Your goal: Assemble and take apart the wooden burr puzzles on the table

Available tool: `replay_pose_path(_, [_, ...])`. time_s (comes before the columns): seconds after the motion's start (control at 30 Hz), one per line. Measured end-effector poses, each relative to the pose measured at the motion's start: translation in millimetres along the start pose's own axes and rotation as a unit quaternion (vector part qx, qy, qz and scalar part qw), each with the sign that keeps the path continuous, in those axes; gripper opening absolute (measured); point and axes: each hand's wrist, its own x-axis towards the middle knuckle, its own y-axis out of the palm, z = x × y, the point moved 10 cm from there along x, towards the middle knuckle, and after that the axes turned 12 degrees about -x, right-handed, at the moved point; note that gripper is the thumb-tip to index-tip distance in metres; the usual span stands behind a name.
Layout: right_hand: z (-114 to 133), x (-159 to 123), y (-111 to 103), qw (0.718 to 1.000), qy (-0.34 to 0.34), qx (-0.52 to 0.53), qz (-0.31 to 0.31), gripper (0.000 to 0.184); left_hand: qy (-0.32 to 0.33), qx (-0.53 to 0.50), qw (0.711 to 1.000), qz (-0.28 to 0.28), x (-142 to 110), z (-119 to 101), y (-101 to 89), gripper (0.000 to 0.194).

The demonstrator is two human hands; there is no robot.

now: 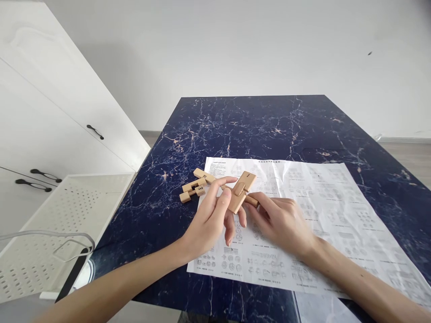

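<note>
My left hand (213, 215) pinches a flat wooden puzzle piece (248, 179) marked with a dark stroke, its thumb on the near side. A rounded wooden puzzle rod (252, 201) lies across and against this piece, and the fingers of my right hand (283, 220) close on the rod's right end. How the two pieces fit together is partly hidden by my fingers. Left of my left hand, several notched wooden puzzle pieces (194, 185) lie close together, one marked 3. Both hands are above a printed instruction sheet (323, 211).
The creased sheet covers the near right of a dark blue marbled table (249, 121). On the left stand a white cabinet (67, 103) with black handles and a perforated white panel (27, 264) with a pale cable (50, 233). A pale wall rises behind the table.
</note>
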Motion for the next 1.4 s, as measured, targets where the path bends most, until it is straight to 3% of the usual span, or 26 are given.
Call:
replay_pose_path(0.37, [-10.0,-1.0,5.3,0.995,0.049,0.072,0.044,0.019,-0.067,0.09,0.993,0.034,0.5,17.8,3.7,0.055])
replay_pose_path(0.6, [-15.9,0.0,6.7,0.994,0.069,0.065,0.054,0.025,-0.083,0.129,0.987,0.049,2.4,21.1,1.6,0.058])
replay_pose_path(0.8, [-15.2,1.3,2.5,0.996,0.052,0.054,0.045,0.02,-0.072,0.139,0.986,0.05,3.4,19.4,0.7,0.059])
replay_pose_path(0.97, [-7.8,2.6,-4.3,1.0,-0.008,0.019,0.018,0.016,-0.069,0.135,0.987,0.053,2.6,18.7,1.3,0.057])
replay_pose_path(1.23, [-2.2,3.2,-9.4,0.999,-0.041,-0.029,-0.009,0.031,-0.067,0.144,0.987,0.04,2.4,17.6,-0.3,0.055])
replay_pose_path(1.4, [1.6,2.4,-15.1,0.997,-0.049,-0.043,-0.038,0.036,-0.048,0.175,0.983,0.002,2.2,17.4,-7.9,0.068])
